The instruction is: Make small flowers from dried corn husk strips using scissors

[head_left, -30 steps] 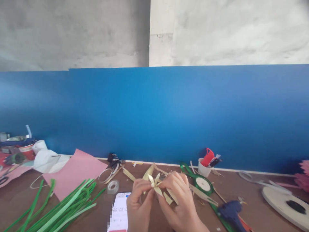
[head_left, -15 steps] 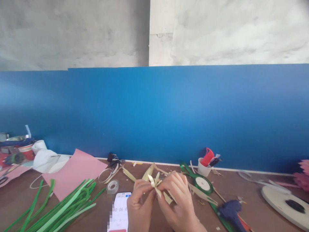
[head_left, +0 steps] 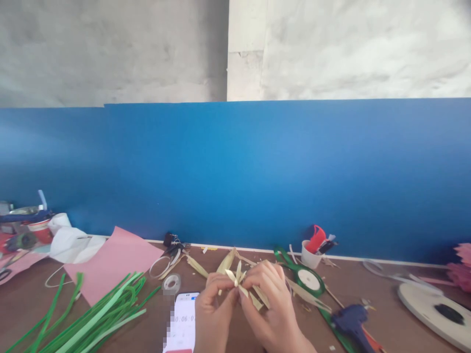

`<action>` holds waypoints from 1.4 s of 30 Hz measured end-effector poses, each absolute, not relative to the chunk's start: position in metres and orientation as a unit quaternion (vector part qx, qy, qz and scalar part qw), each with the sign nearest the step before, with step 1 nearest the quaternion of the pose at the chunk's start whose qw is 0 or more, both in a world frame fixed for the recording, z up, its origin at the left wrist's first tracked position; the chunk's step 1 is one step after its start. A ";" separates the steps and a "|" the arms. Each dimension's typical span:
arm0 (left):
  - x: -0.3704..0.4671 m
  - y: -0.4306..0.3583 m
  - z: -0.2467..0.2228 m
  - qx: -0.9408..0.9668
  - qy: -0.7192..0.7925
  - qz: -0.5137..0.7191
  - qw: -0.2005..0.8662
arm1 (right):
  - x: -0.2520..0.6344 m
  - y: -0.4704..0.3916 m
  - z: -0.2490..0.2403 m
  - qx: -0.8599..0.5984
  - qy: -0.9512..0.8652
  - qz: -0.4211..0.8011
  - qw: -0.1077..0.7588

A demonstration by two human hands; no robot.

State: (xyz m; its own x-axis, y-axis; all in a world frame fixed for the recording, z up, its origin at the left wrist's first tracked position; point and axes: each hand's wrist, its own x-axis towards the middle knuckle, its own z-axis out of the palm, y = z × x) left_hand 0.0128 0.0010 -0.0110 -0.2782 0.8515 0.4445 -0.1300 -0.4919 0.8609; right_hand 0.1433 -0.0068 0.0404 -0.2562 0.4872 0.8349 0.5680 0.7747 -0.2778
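Note:
A small pale flower of pointed corn-husk petals [head_left: 236, 278] is held between my hands, low in the middle of the head view. My left hand [head_left: 215, 306] pinches it from the left with thumb and forefinger. From the right, my right hand [head_left: 270, 304] pinches a petal of the same flower, its other fingers curled. The fingers hide the flower's underside. Behind and below the hands lie dry husk pieces [head_left: 227, 261] on the brown table [head_left: 154, 338]. A phone [head_left: 184, 321] with a running timer lies just left of my left hand.
Green pipe cleaners [head_left: 106, 314] and a pink sheet [head_left: 117, 260] lie left, near a tape roll [head_left: 171, 283]. To the right are a green ribbon spool [head_left: 309, 280], a white cup [head_left: 311, 257], a blue glue gun [head_left: 351, 321] and a round cream disc [head_left: 419, 306]. A blue partition [head_left: 235, 171] stands behind.
The flower has turned slightly and its petals show more spread out. Both hands keep nearly the same place and grip.

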 end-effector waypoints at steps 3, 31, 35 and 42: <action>0.012 0.002 -0.012 0.499 0.365 0.706 0.346 | 0.144 -0.008 0.043 -0.330 -0.795 -0.031 0.508; 0.004 0.000 -0.004 0.597 0.339 0.670 0.282 | 0.153 -0.011 0.056 -0.275 -0.799 -0.137 0.518; 0.005 0.001 -0.009 0.573 0.322 0.683 0.318 | 0.151 -0.011 0.055 -0.270 -0.791 -0.152 0.528; 0.018 -0.005 -0.005 0.449 0.330 0.725 0.404 | 0.146 -0.007 0.042 -0.278 -0.755 -0.176 0.568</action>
State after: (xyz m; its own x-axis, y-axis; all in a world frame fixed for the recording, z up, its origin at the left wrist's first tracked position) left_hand 0.0175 -0.0048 -0.0053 -0.2705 0.8824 0.3850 -0.2889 -0.4558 0.8419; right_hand 0.1458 -0.0068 0.0416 -0.2004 0.2206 0.9546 0.6198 0.7831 -0.0509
